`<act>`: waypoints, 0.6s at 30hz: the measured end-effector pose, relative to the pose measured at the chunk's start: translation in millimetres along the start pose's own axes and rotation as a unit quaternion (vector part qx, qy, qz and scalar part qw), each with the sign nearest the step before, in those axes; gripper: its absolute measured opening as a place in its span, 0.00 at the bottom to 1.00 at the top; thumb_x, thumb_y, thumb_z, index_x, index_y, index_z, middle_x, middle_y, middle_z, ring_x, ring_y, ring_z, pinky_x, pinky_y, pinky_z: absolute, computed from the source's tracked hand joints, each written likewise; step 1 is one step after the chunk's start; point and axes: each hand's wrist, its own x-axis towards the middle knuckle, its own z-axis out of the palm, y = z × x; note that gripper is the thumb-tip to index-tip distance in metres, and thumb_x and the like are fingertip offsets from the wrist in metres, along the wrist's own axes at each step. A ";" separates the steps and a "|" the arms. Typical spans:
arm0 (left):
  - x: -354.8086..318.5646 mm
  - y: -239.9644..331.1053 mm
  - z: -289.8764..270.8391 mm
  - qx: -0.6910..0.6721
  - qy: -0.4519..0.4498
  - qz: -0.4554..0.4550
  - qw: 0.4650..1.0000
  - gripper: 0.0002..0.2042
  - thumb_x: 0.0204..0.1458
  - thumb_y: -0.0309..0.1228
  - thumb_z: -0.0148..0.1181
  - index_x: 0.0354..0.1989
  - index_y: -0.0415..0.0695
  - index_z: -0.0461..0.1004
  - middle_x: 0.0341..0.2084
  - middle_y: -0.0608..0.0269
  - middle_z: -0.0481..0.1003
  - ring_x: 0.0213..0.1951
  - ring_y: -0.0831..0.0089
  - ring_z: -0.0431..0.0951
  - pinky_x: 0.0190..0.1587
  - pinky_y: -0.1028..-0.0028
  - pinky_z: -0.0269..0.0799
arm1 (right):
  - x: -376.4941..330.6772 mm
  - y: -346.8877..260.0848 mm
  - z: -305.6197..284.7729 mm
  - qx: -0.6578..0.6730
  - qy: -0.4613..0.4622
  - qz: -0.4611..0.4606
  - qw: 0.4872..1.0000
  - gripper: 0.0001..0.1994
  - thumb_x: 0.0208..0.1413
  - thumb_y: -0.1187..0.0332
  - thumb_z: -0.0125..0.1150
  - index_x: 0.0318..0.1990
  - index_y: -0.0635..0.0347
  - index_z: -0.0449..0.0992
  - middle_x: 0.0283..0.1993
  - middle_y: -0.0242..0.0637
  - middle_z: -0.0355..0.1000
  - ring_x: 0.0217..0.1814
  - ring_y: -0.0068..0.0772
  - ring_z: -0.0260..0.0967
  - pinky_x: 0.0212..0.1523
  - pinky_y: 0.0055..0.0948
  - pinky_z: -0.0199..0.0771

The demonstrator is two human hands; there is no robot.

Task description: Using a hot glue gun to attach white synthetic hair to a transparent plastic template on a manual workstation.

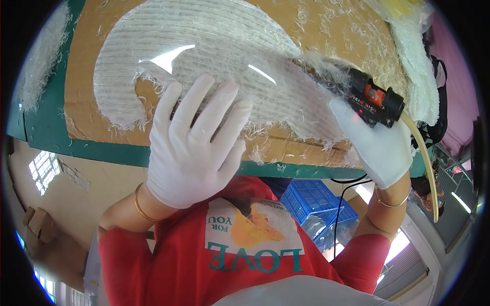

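Observation:
A curved piece of white ribbed fabric (219, 41) with a shaggy cut edge lies flat before me. Bright reflections on it look like those of a clear glossy sheet on top. My left hand (191, 137), in a white glove, rests with fingers spread over the fabric's near edge, beside the inner notch. In my gloved right hand (375, 148) is a black power tool with red parts (375, 97), a small red light showing near the grip. Its front end reaches the fabric's right edge, where loose fibres hide the tip. A pale yellow hose (426, 158) trails from its back.
Under the fabric is a brown cardboard sheet (81, 97) strewn with white fibres, on a green table (102, 151). White fluffy material (426, 86) heaps at the right, and more (43, 56) at the far left. Below the table stand blue crates (309, 201) beside a black cable (338, 219).

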 end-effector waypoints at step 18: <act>-0.8 3.9 3.5 0.022 -0.015 -0.005 1.000 0.23 0.42 0.28 0.60 0.51 0.42 0.78 0.58 0.51 0.71 0.59 0.46 0.68 0.60 0.49 0.61 | -19.2 13.2 -1.1 -0.004 -0.005 0.038 0.999 0.17 0.58 0.62 0.68 0.51 0.61 0.80 0.44 0.41 0.80 0.43 0.31 0.77 0.50 0.27 0.74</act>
